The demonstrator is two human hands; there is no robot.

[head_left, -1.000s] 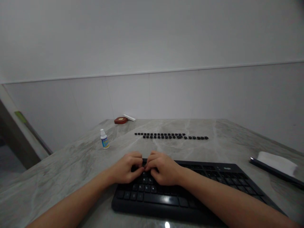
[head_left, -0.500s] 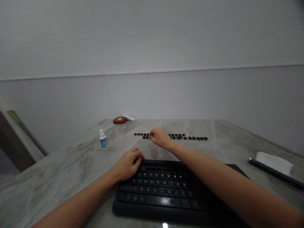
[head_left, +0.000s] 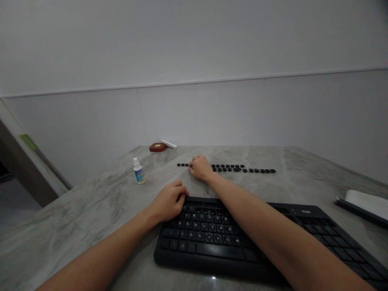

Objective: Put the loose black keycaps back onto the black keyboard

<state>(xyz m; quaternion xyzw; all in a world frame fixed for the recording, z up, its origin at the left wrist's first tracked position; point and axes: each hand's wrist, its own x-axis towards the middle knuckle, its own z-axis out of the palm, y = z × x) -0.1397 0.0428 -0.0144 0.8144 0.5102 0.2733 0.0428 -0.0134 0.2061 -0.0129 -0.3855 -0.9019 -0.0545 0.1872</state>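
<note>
A black keyboard (head_left: 218,250) lies in front of me on the grey marbled table. My left hand (head_left: 169,201) is at its back left corner, fingers curled over the edge and thumb bent against them. Beyond the keyboard, small black keycaps (head_left: 228,166) lie in two rows. Over the left part of these rows is my right hand (head_left: 200,166), its fingers bent down and drawn together. Whatever the fingertips hold is hidden, and the hand covers several keycaps. My right forearm crosses above the keyboard and hides part of its keys.
Left of the rows stands a small white bottle (head_left: 139,171) with a blue and yellow label. Near the back edge sit a reddish-brown case (head_left: 157,147) and a white flat piece (head_left: 169,144). On the right, a dark long object (head_left: 360,212) lies beside something white (head_left: 368,202).
The view has shifted, so the table's things appear farther right and higher. My right hand has moved slightly left along the keycaps and covers the front row's left end. My left hand stays at the keyboard corner.
</note>
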